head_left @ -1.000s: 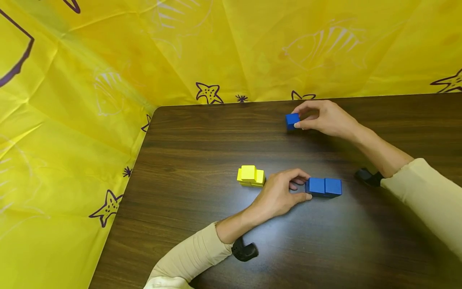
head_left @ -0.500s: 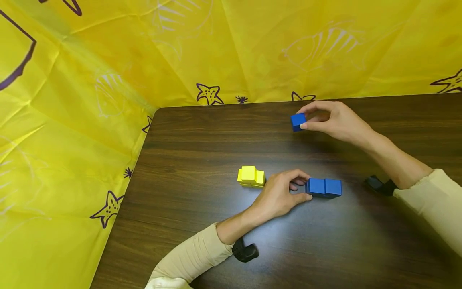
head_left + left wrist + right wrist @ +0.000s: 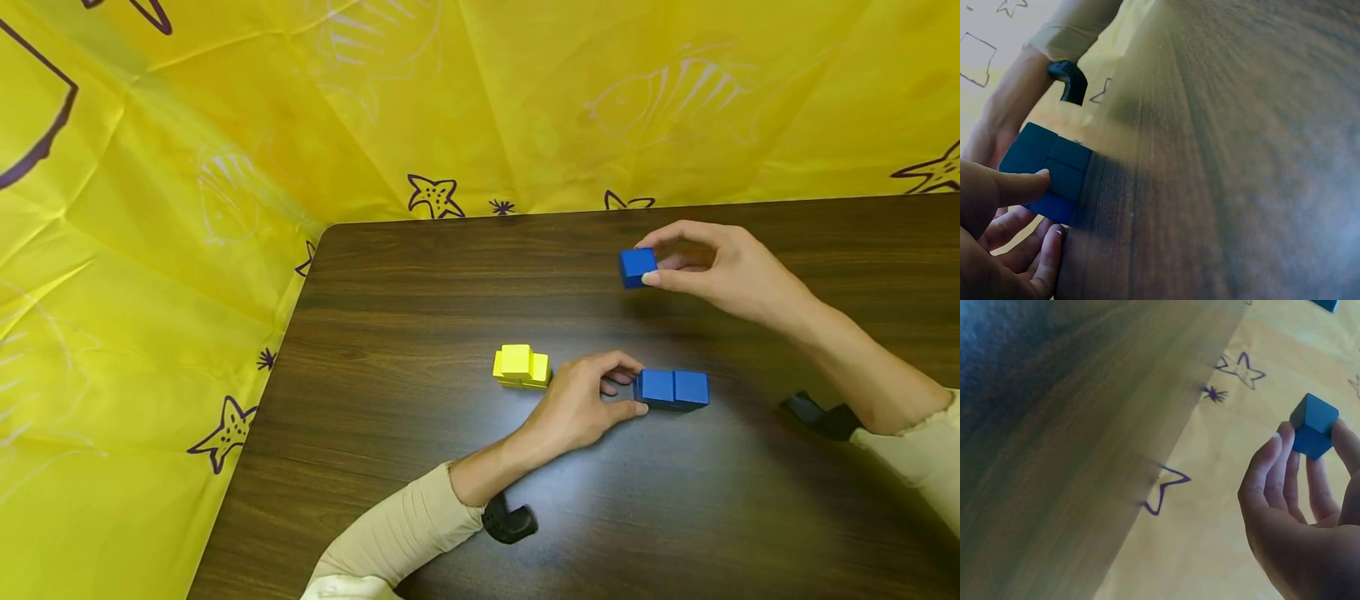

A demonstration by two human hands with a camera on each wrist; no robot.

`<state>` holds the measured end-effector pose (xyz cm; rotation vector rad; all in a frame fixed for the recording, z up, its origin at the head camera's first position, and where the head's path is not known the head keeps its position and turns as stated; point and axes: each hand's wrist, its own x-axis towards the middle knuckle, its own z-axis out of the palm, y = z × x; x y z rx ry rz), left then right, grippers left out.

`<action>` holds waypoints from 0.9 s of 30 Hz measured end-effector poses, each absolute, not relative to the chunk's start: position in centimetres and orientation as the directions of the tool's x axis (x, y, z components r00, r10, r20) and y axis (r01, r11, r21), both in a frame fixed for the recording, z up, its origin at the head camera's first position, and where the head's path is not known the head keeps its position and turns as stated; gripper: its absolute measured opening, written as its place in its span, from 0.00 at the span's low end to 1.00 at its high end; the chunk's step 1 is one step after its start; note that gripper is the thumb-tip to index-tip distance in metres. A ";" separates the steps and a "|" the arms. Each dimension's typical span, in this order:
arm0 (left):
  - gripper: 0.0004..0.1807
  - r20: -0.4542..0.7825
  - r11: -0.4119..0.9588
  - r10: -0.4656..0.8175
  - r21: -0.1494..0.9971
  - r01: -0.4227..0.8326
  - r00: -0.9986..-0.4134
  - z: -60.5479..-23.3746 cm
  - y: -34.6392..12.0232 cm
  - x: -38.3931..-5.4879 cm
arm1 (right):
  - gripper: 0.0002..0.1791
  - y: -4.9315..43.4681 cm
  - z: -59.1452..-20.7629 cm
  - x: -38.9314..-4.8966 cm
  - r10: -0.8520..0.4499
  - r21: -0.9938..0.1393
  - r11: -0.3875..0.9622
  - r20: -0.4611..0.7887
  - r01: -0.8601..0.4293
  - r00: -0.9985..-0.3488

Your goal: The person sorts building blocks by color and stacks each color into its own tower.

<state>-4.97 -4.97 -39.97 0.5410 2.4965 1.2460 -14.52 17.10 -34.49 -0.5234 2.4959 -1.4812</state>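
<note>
Between the thumb and fingertips of my right hand (image 3: 731,267) a small blue block (image 3: 638,267) is pinched, held over the far part of the table. The right wrist view shows that block (image 3: 1314,427) raised, gripped at its sides. My left hand (image 3: 576,406) holds the left end of a low stack of blue blocks (image 3: 675,388), thumb in front and fingers behind. In the left wrist view the thumb (image 3: 1022,187) lies against the blocks' face, and seams show the stack (image 3: 1069,164) is two high.
A small stack of yellow blocks (image 3: 517,365) stands just left of the left hand. The dark wooden table (image 3: 405,292) ends at a yellow patterned cloth (image 3: 525,100) at the back and left. Each wrist carries a black camera mount (image 3: 510,521).
My right hand has moved right and a little nearer with the blue block still pinched. The left hand and the stacks stay in place.
</note>
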 end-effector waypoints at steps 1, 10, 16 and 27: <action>0.18 -0.096 0.553 0.457 0.810 0.198 -0.884 -40.0 -5.0 -5.0 | 0.20 17.2 -34.4 -14.3 -0.395 -0.877 0.434 0.019 -0.205 -0.918; 0.19 -0.090 0.550 0.461 0.810 0.204 -0.883 -40.1 -5.0 -5.0 | 0.20 17.9 -34.1 -12.1 -0.394 -0.901 0.384 0.040 -0.203 -0.918; 0.20 -0.096 0.545 0.456 0.816 0.192 -0.885 -40.1 -4.9 -5.0 | 0.20 18.6 -34.1 -10.6 -0.364 -0.894 0.397 0.056 -0.209 -0.930; 0.19 -0.103 0.547 0.456 0.816 0.187 -0.884 -40.0 -4.8 -5.0 | 0.21 19.1 -34.4 -8.3 -0.394 -0.895 0.387 0.056 -0.221 -0.917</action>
